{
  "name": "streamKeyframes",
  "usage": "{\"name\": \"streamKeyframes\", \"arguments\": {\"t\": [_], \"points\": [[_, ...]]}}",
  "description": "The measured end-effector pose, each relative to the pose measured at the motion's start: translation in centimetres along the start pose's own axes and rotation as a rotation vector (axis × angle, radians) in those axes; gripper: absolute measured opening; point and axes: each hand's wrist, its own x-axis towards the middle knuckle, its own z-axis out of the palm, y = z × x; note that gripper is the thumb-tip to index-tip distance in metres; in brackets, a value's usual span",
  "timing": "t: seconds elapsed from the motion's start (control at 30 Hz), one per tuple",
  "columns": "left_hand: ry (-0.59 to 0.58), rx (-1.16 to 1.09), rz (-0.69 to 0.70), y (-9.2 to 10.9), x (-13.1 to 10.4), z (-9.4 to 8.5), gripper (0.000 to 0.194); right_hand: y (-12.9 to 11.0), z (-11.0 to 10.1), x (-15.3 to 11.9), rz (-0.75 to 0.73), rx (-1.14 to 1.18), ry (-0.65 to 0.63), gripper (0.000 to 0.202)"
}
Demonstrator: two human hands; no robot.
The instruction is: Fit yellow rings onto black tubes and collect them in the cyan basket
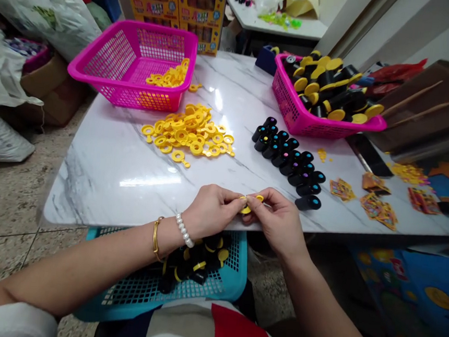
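Head view: the person's left hand and right hand meet over the near edge of the white marbled table, both pinching a small yellow piece between thumb and fingers. The fingers cover most of it, so its full shape cannot be told. It is to the right of the pile of yellow rings and closer to the person.

Just behind the pile, toward its left, is a pink basket with more yellow rings in its near right corner. Right of the pile, black cylinders are grouped in slanting rows, their ends dotted blue, purple, pink or yellow. Farther right and behind the pile, a second pink basket is heaped with black cylinders bearing yellow parts. Small orange packets lie well to the right of the pile. On the near side of the pile, below the table edge, a blue basket holds black and yellow pieces, partly hidden by the left forearm, which wears a pearl bracelet and a gold bangle.
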Motion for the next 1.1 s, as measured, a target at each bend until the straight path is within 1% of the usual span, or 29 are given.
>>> {"name": "streamKeyframes", "arguments": {"t": [0.07,0.13,0.23,0.3,0.43,0.57,0.67,0.73,0.8,0.87,0.93,0.97,1.0,1.07,1.1], "points": [[-0.014,-0.039,-0.006,0.0,-0.2,0.0,0.037,0.0,-0.1,0.0,0.015,0.017,-0.037,0.037],[-0.016,-0.024,0.058,0.1,-0.5,0.0,0.032,0.1,-0.3,0.2,0.037,0.054,-0.068,0.038],[0.038,0.107,0.176,0.0,-0.8,0.3,0.014,0.2,-0.5,0.7,0.053,0.111,-0.078,0.038],[0.093,0.211,0.213,-0.2,-0.9,0.8,0.008,0.3,-0.5,0.8,0.039,0.116,-0.063,0.037],[0.123,0.335,0.234,-0.7,-0.7,1.5,0.008,0.6,-0.5,0.5,0.014,0.053,-0.026,0.031],[0.135,0.39,0.226,-0.7,-0.7,1.5,0.009,0.4,-1.0,0.1,0.017,-0.054,-0.014,0.03],[0.095,0.354,0.236,-0.4,-0.9,1.4,0.01,0.0,-1.1,-0.2,0.037,-0.082,-0.058,0.03],[0.063,0.338,0.229,-0.3,-0.9,1.5,0.015,-0.2,-1.1,-0.3,0.055,-0.09,-0.072,0.031],[0.08,0.38,0.206,-0.3,-0.9,1.7,0.02,-0.4,-0.9,-0.5,0.006,-0.192,-0.037,0.031],[0.124,0.453,0.193,-0.3,-0.7,1.9,0.019,-0.4,-0.7,-0.7,-0.108,-0.356,0.024,0.029],[0.137,0.467,0.176,-0.3,-0.3,1.8,0.018,-0.4,-0.5,-0.9,-0.207,-0.464,0.065,0.027],[0.112,0.426,0.154,-0.2,0.0,1.5,0.02,-0.4,-0.4,-1.0,-0.232,-0.477,0.071,0.027],[0.06,0.356,0.118,-0.1,0.2,1.2,0.024,-0.3,-0.3,-1.1,-0.238,-0.468,0.062,0.027],[-0.076,0.182,0.039,0.1,0.5,0.3,0.033,0.0,-0.3,-1.1,-0.203,-0.399,0.028,0.026],[-0.126,0.119,0.024,0.2,0.5,0.0,0.036,0.2,-0.4,-1.0,-0.166,-0.342,0.006,0.026]]}}
